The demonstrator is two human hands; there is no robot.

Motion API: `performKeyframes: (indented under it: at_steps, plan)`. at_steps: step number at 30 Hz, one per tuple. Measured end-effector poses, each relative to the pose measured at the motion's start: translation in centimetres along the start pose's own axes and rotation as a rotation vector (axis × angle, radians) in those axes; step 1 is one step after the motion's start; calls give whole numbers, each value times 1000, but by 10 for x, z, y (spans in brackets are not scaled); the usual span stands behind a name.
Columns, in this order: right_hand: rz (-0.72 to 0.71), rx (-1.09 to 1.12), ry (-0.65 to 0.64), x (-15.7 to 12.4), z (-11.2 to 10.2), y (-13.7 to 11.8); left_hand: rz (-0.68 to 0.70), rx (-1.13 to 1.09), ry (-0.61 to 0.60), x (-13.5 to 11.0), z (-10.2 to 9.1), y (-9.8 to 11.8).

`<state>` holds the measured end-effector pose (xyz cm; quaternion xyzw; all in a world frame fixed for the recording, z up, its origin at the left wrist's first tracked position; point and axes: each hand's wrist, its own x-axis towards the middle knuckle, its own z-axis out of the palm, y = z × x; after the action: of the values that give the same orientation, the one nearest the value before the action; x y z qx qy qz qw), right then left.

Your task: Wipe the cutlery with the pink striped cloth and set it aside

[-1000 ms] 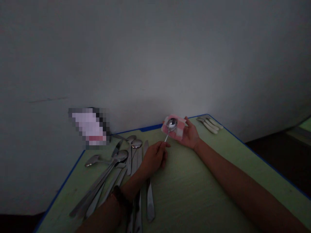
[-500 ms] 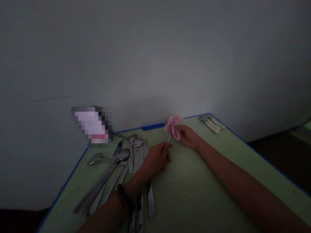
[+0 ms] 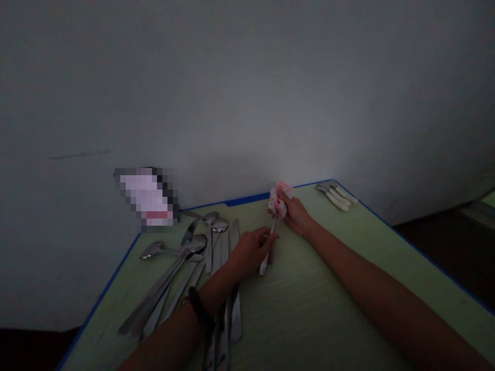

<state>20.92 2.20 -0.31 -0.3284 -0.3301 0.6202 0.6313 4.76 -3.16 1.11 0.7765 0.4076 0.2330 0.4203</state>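
Observation:
My left hand (image 3: 254, 249) is closed on the metal handle of a piece of cutlery (image 3: 264, 267), whose lower end sticks out below the fingers. The far end of that piece is hidden in a bunched pink and white cloth (image 3: 280, 200). My right hand (image 3: 296, 211) is closed round the cloth, so I cannot tell whether the covered end is a spoon, fork or knife. To the left of my left hand, and partly under that forearm, lies a loose pile of metal spoons (image 3: 197, 243) and knives (image 3: 236, 309).
Several white-handled pieces of cutlery (image 3: 337, 198) lie at the far right corner of the green table (image 3: 309, 314). At the back left, a blurred-out phone-like object (image 3: 145, 196) leans near the wall (image 3: 247, 93). A blue edging strip (image 3: 247, 199) runs along the table's back.
The held piece has turned steeper, and its handle end now shows below my left hand. My right hand has closed the cloth more tightly round its far end.

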Motion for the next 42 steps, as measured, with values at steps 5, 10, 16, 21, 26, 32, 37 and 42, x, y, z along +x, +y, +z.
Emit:
performKeyframes:
  at_steps: [5, 10, 16, 21, 26, 32, 37, 42]
  plan:
    - [17, 134, 9, 5, -4, -2, 39, -78, 91, -3, 0, 5]
    - [68, 144, -96, 4, -2, -3, 102, 12, -15, -3, -1, 3]
    - [40, -21, -142, -1, -1, -1, 85, 18, -10, -3, -1, 0]
    - [4, -76, -109, 1, -1, 1, 49, 58, -9, -3, -2, -1]
    - [-12, -120, -8, 3, 2, 4, 48, 70, 3, -5, -2, 2]
    - [62, 92, 30, 5, -1, 2, 2, -139, -20, -2, -7, 4]
    - [85, 60, -138, 1, -4, -3, -18, -175, -28, -2, -10, 2]
    - [127, -29, -222, -2, -5, -6, -14, -122, -56, -4, -8, 2]
